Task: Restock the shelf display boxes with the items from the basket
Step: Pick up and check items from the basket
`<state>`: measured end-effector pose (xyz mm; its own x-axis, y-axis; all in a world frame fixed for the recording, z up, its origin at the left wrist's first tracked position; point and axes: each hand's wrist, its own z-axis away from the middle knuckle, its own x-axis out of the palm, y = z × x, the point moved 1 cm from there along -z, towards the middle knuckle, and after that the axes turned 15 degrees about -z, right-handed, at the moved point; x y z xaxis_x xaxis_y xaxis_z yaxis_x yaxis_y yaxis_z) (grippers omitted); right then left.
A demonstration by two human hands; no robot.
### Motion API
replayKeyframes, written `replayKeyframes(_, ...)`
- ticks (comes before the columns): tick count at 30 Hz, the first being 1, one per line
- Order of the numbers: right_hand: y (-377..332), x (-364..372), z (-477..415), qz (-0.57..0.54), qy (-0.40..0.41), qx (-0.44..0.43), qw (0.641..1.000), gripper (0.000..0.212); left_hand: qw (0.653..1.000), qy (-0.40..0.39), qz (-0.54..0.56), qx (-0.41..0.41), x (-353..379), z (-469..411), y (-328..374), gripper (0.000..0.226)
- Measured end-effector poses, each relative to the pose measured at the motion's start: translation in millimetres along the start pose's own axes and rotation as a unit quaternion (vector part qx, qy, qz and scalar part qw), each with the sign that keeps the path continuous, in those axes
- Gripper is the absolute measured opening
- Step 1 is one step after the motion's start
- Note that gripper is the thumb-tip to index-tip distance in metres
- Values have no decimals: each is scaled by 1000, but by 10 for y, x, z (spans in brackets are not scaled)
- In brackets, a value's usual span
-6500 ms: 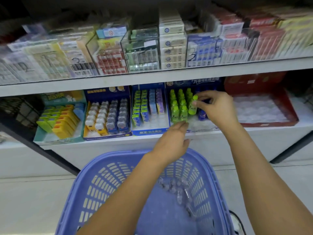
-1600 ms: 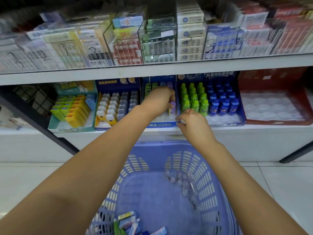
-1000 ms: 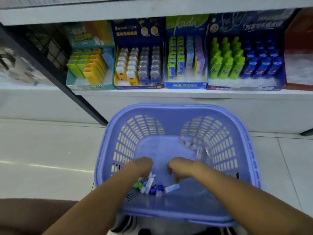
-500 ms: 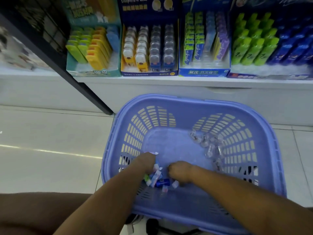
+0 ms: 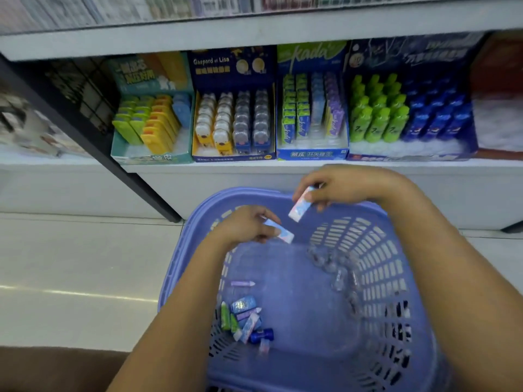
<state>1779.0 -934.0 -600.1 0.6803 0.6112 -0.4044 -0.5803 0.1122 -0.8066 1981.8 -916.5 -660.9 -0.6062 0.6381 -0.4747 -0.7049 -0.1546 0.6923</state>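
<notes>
The right hand (image 5: pixel 339 188), pinching a pale packet (image 5: pixel 300 206) as the left hand (image 5: pixel 246 224) did too, was nearer the Kada box (image 5: pixel 311 154) ahead.

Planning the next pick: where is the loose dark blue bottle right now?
Head view: the dark blue bottle lies on its side on the basket floor, near-left area, at the right edge of the pile of small packets.

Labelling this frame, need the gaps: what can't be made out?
Head view only.
Top shelf goods: blurred, cut by top edge.
Red box: cut by right edge; white contents blurred.
Clear items in basket: blurred, kind unclear.
Left pack in left hand, right pack in right hand: print blurred.
</notes>
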Motion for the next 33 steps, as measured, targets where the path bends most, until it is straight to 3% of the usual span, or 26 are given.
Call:
replayKeyframes(2,-187,-278,132,-38,155,-60,985,12,998,45,18,31,-111,32,242,23)
replayKeyframes(4,-317,-489,197,-65,311,-129,939,19,993,103,30,57,-211,63,446,21)
replayKeyframes(8,-388,-733,123,-29,452,-186,872,21,972,195,38,129,-350,133,757,13)
replayKeyframes(17,-311,-981,-211,81,395,-112,908,20,918,359,-28,165,-526,128,1049,16)
replayKeyframes(23,-434,-1039,-264,168,347,-66,920,22,899,376,-89,208,-604,21,1277,16)
replayKeyframes(27,-486,-1059,-386,200,339,28,919,24,887,379,-144,223,-639,-93,1357,15)
replayKeyframes(29,-496,-1016,-414,227,352,48,907,20,884,372,-171,225,-660,-148,1403,16)
replayKeyframes(33,-452,-825,-381,313,420,-11,852,26,873,364,-218,239,-693,-226,1528,15)
